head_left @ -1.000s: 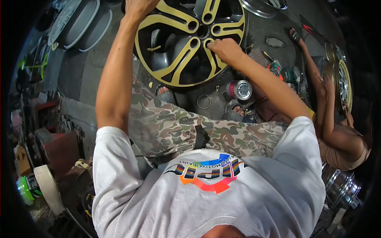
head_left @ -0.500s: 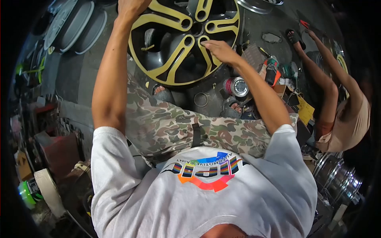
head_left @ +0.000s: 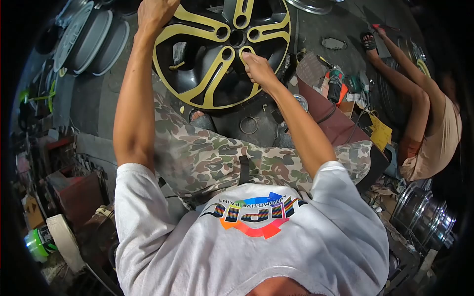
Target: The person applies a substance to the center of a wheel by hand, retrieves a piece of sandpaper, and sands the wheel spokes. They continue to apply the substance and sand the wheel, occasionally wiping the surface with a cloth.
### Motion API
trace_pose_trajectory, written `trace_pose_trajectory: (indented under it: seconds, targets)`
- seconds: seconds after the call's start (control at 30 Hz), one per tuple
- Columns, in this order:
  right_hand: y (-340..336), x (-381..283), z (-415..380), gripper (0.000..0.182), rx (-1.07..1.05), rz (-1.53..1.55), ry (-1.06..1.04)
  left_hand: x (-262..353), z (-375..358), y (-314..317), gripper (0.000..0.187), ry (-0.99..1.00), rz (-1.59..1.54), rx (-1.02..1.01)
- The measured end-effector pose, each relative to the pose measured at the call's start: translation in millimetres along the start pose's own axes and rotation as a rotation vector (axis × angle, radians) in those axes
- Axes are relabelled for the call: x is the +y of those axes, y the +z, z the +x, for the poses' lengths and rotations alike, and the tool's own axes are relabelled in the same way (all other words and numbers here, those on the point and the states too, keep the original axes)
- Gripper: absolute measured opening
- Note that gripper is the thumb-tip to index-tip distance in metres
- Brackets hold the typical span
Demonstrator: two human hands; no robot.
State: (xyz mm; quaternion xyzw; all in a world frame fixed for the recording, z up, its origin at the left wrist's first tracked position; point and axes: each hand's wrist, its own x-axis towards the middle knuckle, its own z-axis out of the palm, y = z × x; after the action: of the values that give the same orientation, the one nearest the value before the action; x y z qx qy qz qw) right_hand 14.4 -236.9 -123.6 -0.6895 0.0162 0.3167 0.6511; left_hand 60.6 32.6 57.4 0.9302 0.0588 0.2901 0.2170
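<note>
A black wheel rim with yellow-faced spokes (head_left: 205,81) is in front of me, at the top of the view. My left hand (head_left: 157,14) is closed around its upper left edge; some fingers run out of the frame. At the lower right spoke, by a round hole near the hub, is my right hand (head_left: 259,71). Its fingers are curled in against the yellow face, and whatever they may pinch is hidden. A dark red-brown sheet (head_left: 323,108) lies beside my right forearm, partly covering a can (head_left: 300,102).
A green-and-black power tool (head_left: 335,84) lies at the right. Beyond it is another person's bent leg (head_left: 414,98). Grey rims (head_left: 94,42) lean at the upper left; chrome rims (head_left: 424,212) are stacked at the lower right. A wire ring (head_left: 249,125) lies on the floor.
My right hand's fingers have curled in at the spoke, where they were stretched out before. The red-brown sheet now shows beside my right forearm, over the can. The wheel sits slightly further left in view.
</note>
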Motion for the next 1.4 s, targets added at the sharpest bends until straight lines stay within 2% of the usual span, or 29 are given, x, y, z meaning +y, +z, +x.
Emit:
trace_pose_trajectory:
  seconds: [0.1,0.13,0.17,0.23,0.3,0.37,0.43,0.5,0.57,0.63,0.7,0.8,0.83,0.9,0.93,0.97,1.03,1.13,1.17,1.23,1.3,1.4]
  targets:
    - [-9.5,-4.1,-32.1,0.043,-0.002,-0.005,-0.058,0.1,-0.7,-2.4,0.046,-0.010,0.026,-0.011]
    - [-7.7,9.7,-26.8,0.044,0.034,-0.063,-0.169,-0.7,-1.3,-0.8,0.046,0.030,0.014,0.027]
    - [-5.5,21.5,-18.6,0.044,0.038,-0.063,-0.157,-1.7,-1.6,2.5,0.046,0.073,0.002,0.058]
    - [8.8,19.9,2.8,0.041,0.227,-0.313,-0.335,-5.4,3.6,2.2,0.047,0.089,0.053,0.035]
    - [16.5,20.9,-5.2,0.041,0.273,-0.377,-0.373,-3.4,1.4,-0.2,0.047,0.023,0.036,-0.007]
    - [19.9,28.7,-23.5,0.040,0.330,-0.443,-0.581,1.8,1.3,-3.5,0.048,0.009,0.057,-0.007]
    - [14.7,27.9,-32.8,0.039,0.323,-0.498,-0.529,1.2,-1.7,-5.1,0.048,-0.015,0.075,-0.017]
    - [4.1,26.4,-27.6,0.043,0.255,-0.576,-0.556,2.3,-1.9,-1.5,0.048,0.043,0.025,0.027]
    - [-7.7,18.6,-20.3,0.043,0.219,-0.644,-0.494,-0.1,0.1,0.5,0.048,0.060,0.037,0.025]
    - [-24.6,15.6,-15.2,0.042,0.085,-0.709,-0.552,3.7,-2.0,-5.1,0.048,-0.022,0.009,-0.021]
    - [-47.7,8.1,-23.4,0.038,0.052,-0.956,-0.519,-2.5,-1.4,-3.1,0.048,0.018,0.027,-0.002]
    - [-45.3,-4.0,-17.5,0.036,0.088,-1.108,-0.597,-4.4,0.8,3.2,0.047,0.073,0.024,0.023]
    - [-39.9,-1.7,-9.9,0.036,0.096,-1.107,-0.603,-2.8,2.5,2.6,0.047,0.080,0.024,0.028]
    - [-27.3,16.0,-1.0,0.036,0.165,-0.908,-0.649,-2.0,-0.8,-1.4,0.047,0.068,-0.026,0.016]
    - [-18.9,22.9,-6.2,0.038,0.194,-0.767,-0.605,2.9,-1.2,-5.7,0.047,0.066,-0.023,0.024]
    - [-12.7,31.4,-13.4,0.041,0.199,-0.595,-0.645,9.3,-3.4,-7.7,0.047,0.013,-0.023,0.000]
    - [-0.3,40.0,-28.4,0.040,0.284,-0.469,-0.652,9.7,-2.8,-10.6,0.047,-0.049,-0.020,-0.018]
    - [0.9,32.1,-15.2,0.041,0.256,-0.463,-0.551,2.1,2.0,-0.3,0.047,0.077,0.036,0.012]
    - [2.3,27.9,-13.1,0.041,0.263,-0.465,-0.558,-2.1,4.1,4.4,0.047,0.084,0.032,0.019]
    - [8.6,23.5,-12.1,0.046,0.243,-0.496,-0.407,-1.3,0.2,-0.4,0.048,0.037,-0.013,0.011]
    - [11.7,36.6,-24.7,0.046,0.282,-0.399,-0.565,9.9,-3.6,-8.0,0.049,-0.062,-0.022,-0.026]
    - [5.3,40.4,-33.6,0.044,0.267,-0.431,-0.571,0.4,-2.5,0.1,0.049,0.027,0.018,0.001]
